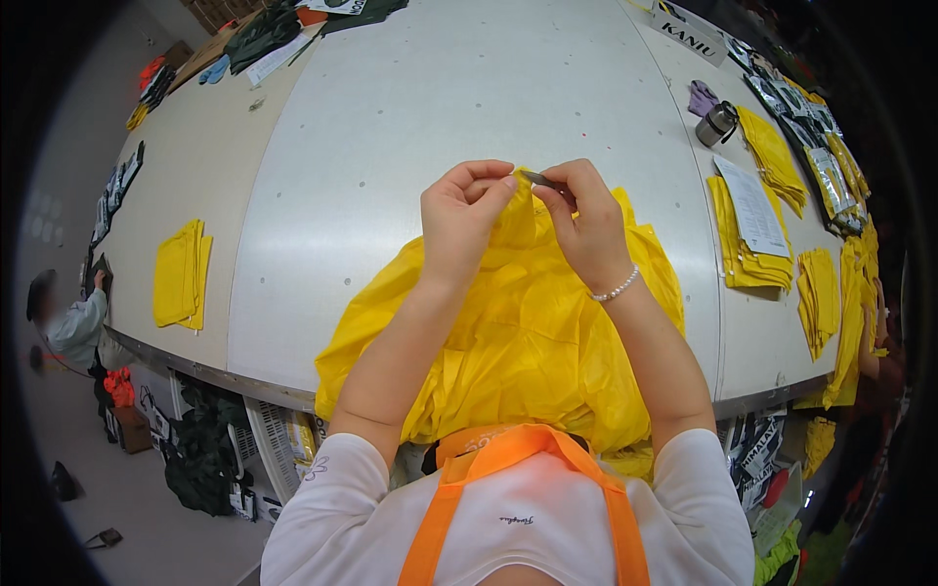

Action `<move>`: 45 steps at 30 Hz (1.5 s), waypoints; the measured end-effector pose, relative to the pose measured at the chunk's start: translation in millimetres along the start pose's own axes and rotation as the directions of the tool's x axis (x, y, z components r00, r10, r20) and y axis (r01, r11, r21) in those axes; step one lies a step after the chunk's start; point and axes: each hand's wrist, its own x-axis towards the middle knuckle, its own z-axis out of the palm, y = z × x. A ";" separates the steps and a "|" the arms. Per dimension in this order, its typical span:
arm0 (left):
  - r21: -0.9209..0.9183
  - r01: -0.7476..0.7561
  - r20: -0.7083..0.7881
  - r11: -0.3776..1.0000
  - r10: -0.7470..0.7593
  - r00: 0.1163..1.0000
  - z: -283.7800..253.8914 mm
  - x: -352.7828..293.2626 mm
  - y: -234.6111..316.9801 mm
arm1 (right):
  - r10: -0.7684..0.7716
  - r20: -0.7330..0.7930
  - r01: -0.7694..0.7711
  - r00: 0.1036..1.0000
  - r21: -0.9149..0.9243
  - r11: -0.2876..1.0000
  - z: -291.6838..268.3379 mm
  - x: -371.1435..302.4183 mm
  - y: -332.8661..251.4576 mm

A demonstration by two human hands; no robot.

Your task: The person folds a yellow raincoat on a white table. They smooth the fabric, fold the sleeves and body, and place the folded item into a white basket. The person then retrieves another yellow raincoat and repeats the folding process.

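We barely discern the dark tool (539, 180) our right hand (592, 230) pinches; our bent left hand (461, 213) pinches yellow fabric (523, 322).

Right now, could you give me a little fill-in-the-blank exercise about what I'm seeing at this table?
1. Between the left hand and the right hand rises a peak of rumpled cloth, coloured ____.
2. The small dark tool is in the person's ____ hand.
3. The shoulder straps over the white shirt are coloured ____.

Missing words: yellow; right; orange.
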 end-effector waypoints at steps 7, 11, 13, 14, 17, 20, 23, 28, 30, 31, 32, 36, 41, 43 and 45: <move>0.009 0.007 -0.023 1.000 -0.007 1.000 5.7 1.6 -3.9 | 0.157 -0.056 -0.141 0.986 0.223 0.965 -4.3 -1.5 -8.9; 0.061 -0.007 -0.006 0.998 0.008 1.000 4.4 1.1 -3.3 | 0.098 -0.060 -0.081 0.993 0.236 0.968 3.9 4.7 -8.8; 0.117 -0.027 -0.007 0.993 0.028 1.000 5.2 2.5 -5.9 | 0.135 -0.093 -0.107 0.986 0.263 0.959 11.0 5.7 -1.9; 0.164 -0.037 -0.011 0.986 0.039 0.999 4.8 2.7 -8.7 | 0.174 -0.126 -0.132 0.977 0.289 0.948 16.8 4.8 2.8; 0.297 -0.182 -0.030 0.937 0.200 0.979 6.9 15.4 -11.6 | 0.277 -0.199 -0.206 0.940 0.313 0.927 11.9 -2.6 26.1; 0.490 -0.283 -0.042 0.825 0.346 0.937 -20.3 41.5 -18.0 | 0.489 -0.025 -0.487 0.872 0.057 0.872 -21.4 -34.1 77.4; 0.544 -0.255 -0.101 0.800 0.364 0.926 -54.6 43.8 -26.1 | 0.559 -0.251 -0.584 0.790 -0.033 0.811 -79.3 -133.9 214.6; 0.613 0.162 -0.188 0.773 -0.057 0.981 -103.6 -41.7 -105.0 | 0.616 -0.510 -0.783 0.600 -0.533 0.321 -259.0 -286.1 352.6; 0.676 0.344 -0.173 0.652 -0.313 0.934 -71.4 -83.9 -131.1 | 0.644 -0.561 -0.830 0.520 -0.510 0.227 -293.7 -324.1 376.6; 0.646 0.398 -0.155 0.651 -0.399 0.904 -56.4 -100.1 -143.3 | 0.615 -0.544 -0.780 0.570 -0.595 0.197 -297.5 -331.4 377.9; 0.614 0.448 -0.129 0.650 -0.477 0.869 -41.6 -112.4 -155.9 | 0.581 -0.527 -0.724 0.620 -0.670 0.165 -300.0 -333.4 376.6; 0.685 0.497 -0.040 0.532 -0.654 0.755 27.5 -110.9 -204.1 | 0.617 -0.340 -0.642 0.710 -0.672 0.368 -248.2 -301.7 316.4; 0.773 0.158 0.005 0.615 -0.256 0.967 105.7 -89.4 -271.7 | 0.698 0.170 -0.694 0.696 -0.092 0.714 -143.3 -304.6 204.3; 0.846 0.282 -0.081 0.453 -0.413 0.907 124.6 -78.9 -291.7 | 0.653 0.203 -0.659 0.729 -0.049 0.751 -109.1 -304.2 175.6; 0.721 0.436 -0.127 0.539 -0.516 0.847 129.4 -84.0 -284.6 | 0.658 0.375 -0.749 0.654 0.192 0.635 -111.1 -295.1 147.7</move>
